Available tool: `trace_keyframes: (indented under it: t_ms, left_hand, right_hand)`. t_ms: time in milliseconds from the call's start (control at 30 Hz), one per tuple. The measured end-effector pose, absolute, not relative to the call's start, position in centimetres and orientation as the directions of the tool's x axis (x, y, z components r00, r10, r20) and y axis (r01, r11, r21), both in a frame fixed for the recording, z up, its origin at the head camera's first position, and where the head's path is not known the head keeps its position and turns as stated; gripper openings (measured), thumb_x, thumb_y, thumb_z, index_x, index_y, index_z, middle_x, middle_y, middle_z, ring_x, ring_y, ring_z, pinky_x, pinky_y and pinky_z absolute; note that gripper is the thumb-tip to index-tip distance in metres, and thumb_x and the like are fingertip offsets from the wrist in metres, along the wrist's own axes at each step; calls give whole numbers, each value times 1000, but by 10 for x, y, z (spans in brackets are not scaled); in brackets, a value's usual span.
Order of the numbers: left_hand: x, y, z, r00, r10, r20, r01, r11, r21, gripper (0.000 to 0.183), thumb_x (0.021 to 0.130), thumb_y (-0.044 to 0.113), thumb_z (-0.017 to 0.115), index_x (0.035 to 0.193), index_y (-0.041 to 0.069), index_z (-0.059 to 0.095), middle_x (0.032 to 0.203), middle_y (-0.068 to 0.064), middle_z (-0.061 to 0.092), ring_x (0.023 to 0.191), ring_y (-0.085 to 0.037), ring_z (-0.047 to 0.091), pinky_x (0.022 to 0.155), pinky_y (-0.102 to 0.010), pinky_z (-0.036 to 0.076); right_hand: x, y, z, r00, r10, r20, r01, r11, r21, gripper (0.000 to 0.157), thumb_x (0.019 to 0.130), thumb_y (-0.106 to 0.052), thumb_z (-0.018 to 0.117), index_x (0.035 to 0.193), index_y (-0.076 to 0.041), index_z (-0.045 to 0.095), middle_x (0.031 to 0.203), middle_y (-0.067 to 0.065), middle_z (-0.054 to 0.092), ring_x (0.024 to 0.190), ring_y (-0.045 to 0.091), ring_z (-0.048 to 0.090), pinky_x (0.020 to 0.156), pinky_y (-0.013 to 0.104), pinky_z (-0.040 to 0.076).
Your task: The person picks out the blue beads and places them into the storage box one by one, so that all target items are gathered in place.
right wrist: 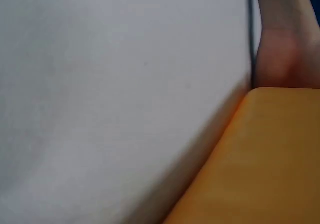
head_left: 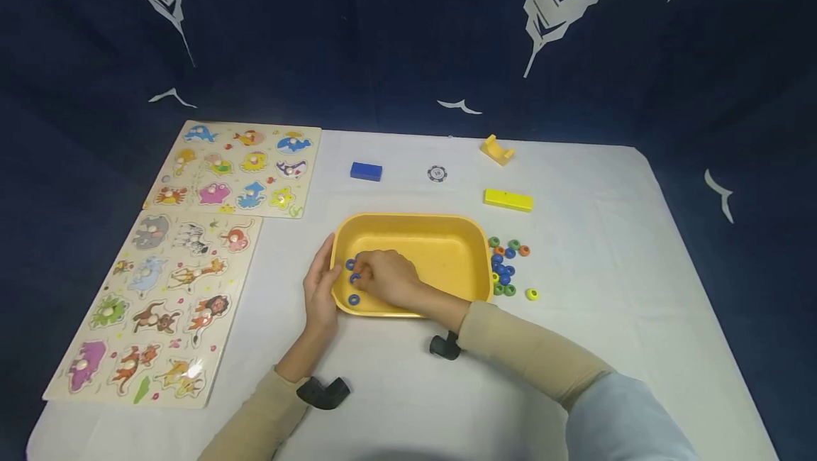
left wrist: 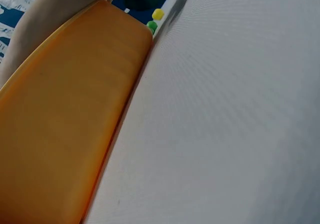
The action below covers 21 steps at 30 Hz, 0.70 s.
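A shallow yellow tray (head_left: 440,215) stands on the white table. My left hand (head_left: 321,291) lies along the tray's left wall, fingers fairly straight against the outside and thumb at the rim. Inside the tray, my right hand (head_left: 389,278) has its fingers curled down at the left end, where the fingertips pinch a blue bead (head_left: 354,278). Around those fingertips are more blue beads, one nearer the front (head_left: 354,299) and others partly covered by the hand. In the left wrist view the tray's outer wall (left wrist: 75,119) fills the left side.
Loose blue, green, orange and yellow beads (head_left: 504,271) lie against the tray's right side. Behind it are a blue block (head_left: 367,171), a round chip (head_left: 437,174), a yellow bar (head_left: 508,200) and a yellow curved block (head_left: 497,151). Two animal puzzle boards (head_left: 245,227) (head_left: 239,136) cover the left.
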<state>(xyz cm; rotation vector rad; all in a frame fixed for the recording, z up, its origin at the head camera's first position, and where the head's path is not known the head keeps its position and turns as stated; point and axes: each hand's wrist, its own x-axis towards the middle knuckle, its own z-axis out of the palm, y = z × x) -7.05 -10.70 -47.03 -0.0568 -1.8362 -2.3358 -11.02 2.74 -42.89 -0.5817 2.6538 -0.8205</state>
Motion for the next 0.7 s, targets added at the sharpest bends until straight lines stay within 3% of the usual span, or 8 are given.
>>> trace_keyframes:
  t_ms: [200,333,433,533,700]
  left_hand:
    - [-69,-107,-464,-987,-119,108,132,-222,966,51,86,-8,32,136,4,33,143,-8,30,133,-15,24,107,-17,25]
    - [-65,-105,-455,-990,-106,90,110,-198,974,50,87,-6,32,137,1,29,144,-9,28,134,-16,23,107,-16,25]
    - [-63,-104,-452,-991,-102,83,102,-191,976,50,88,-5,32,137,1,28,144,-9,28,134,-15,23,107,-17,24]
    - [-65,-105,-457,-990,-108,89,109,-198,974,50,87,-6,32,137,3,30,143,-9,29,134,-14,23,108,-17,23]
    - [-69,-106,-466,-990,-108,91,113,-220,969,50,88,-4,34,137,10,33,143,-2,32,133,-10,24,108,-17,23]
  right_hand:
    - [-106,31,-422,-868,-484,-113,-308,703,-641,25,78,-25,64,102,-17,65,71,-14,60,65,3,52,52,16,42]
    - [-96,55,-407,-891,-447,80,-366,601,-711,24,79,-24,64,102,-16,65,77,-13,62,61,4,49,52,17,41]
    - [-89,90,-401,-889,-376,261,-433,507,-746,24,79,-23,66,102,-15,65,80,-9,63,59,7,46,50,19,39]
    - [-84,138,-404,-892,-269,363,-450,451,-771,25,78,-17,67,103,-12,64,83,-4,62,63,9,44,48,21,35]
    - [-81,216,-429,-944,-79,319,-313,514,-799,30,80,-16,65,109,-11,62,88,2,59,75,13,41,52,22,29]
